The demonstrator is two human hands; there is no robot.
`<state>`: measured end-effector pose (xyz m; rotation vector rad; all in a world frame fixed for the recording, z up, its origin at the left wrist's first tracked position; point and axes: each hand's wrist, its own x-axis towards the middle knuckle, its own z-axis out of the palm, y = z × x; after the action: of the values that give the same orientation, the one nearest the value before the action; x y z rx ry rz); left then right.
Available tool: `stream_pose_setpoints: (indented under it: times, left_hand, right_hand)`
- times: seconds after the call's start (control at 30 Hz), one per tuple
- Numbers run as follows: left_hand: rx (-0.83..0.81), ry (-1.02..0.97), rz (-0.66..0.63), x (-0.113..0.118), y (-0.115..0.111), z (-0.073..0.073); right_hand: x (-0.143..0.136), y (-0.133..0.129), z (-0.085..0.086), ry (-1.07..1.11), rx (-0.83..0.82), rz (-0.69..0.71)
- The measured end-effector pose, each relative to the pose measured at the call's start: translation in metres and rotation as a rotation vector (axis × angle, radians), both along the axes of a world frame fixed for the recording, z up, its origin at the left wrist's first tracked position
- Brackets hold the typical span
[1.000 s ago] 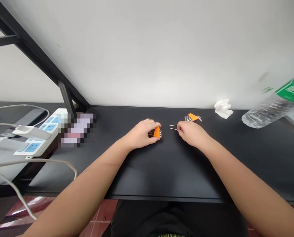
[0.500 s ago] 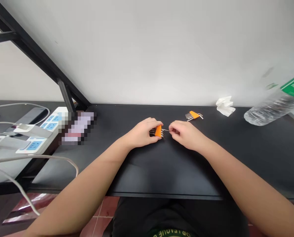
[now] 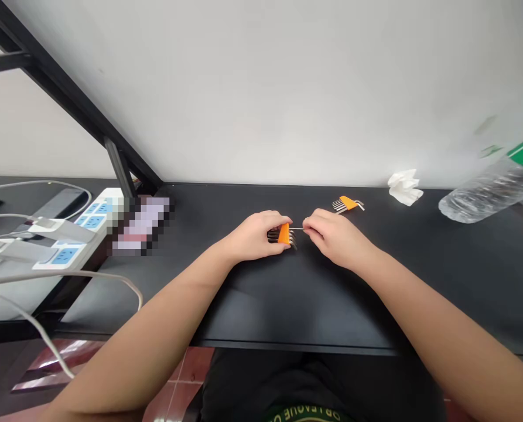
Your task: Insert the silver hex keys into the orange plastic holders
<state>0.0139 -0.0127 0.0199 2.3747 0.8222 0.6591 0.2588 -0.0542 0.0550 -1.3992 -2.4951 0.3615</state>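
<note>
My left hand (image 3: 261, 234) grips an orange hex key holder (image 3: 284, 233) between thumb and fingers, just above the black table. Several dark metal hex keys stick out of both sides of the holder. To its right, my right hand (image 3: 327, 233) pinches a thin hex key (image 3: 297, 228), whose straight shaft runs left to the holder's upper edge. Whether its tip sits inside the holder I cannot tell. A second orange holder with hex keys (image 3: 348, 203) lies behind my right hand, apart from it.
A crumpled white tissue (image 3: 405, 187) and a clear plastic bottle (image 3: 485, 193) lie at the right back. On the left are a phone with a blurred screen (image 3: 142, 224), a white power strip (image 3: 88, 225) and loose white cables (image 3: 107, 274). A pale wall (image 3: 279, 94) rises behind the table (image 3: 296, 305).
The thin hex key now lies straighter and level with the holder's upper edge. My right hand has shifted slightly; my left hand keeps its grip. The whole view has moved a little.
</note>
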Motion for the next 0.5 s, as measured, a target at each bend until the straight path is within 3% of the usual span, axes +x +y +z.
stream_pose_setpoints:
  times: [0.23, 0.37, 0.5]
  left_hand:
    - [0.031, 0.009, -0.006, 0.0, -0.001, 0.0]
    - [0.063, -0.048, -0.025, 0.001, -0.006, 0.008]
    - [0.043, -0.177, -0.08, 0.006, -0.014, 0.018]
  right_hand:
    - [-0.002, -0.004, 0.006, 0.056, -0.013, 0.038]
    - [-0.002, -0.01, 0.018, 0.357, -0.059, 0.091]
    - [-0.004, -0.01, 0.021, 0.7, -0.306, -0.017]
